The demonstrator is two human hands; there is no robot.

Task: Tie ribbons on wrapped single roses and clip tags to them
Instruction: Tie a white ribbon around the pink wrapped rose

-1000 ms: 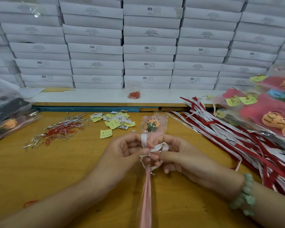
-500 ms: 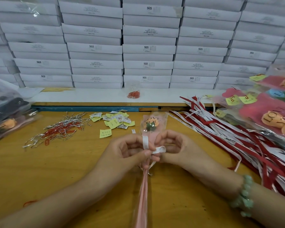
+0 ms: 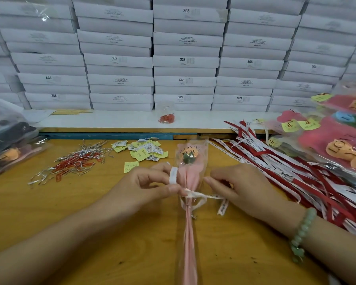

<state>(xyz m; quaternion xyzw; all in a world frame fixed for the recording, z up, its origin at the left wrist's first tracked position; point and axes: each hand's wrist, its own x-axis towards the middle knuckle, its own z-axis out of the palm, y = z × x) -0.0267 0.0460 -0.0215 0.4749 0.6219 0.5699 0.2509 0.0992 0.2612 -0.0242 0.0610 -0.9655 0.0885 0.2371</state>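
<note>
A single rose in pink paper and clear film [image 3: 190, 173] lies along the middle of the wooden table [image 3: 49, 206], bloom end away from me. A white printed ribbon [image 3: 195, 195] is knotted around its neck. My left hand [image 3: 146, 186] pinches one ribbon loop on the left of the wrap, the loop standing up over its fingers. My right hand [image 3: 232, 188] pinches the other ribbon end on the right, with a tail hanging down by its thumb. Both hands sit on either side of the stem.
Yellow and white tags [image 3: 144, 151] and a scatter of red and silver paper clips [image 3: 74, 163] lie at the left back. Red and white ribbons [image 3: 286, 171] fan out on the right under finished wrapped roses [image 3: 337, 145]. Bagged roses [image 3: 6, 140] sit far left; white boxes [image 3: 183, 58] are stacked behind.
My hands have moved apart, drawing the ribbon ends sideways. The loose loops in front of the stem are now a tight knot on the wrap's neck.
</note>
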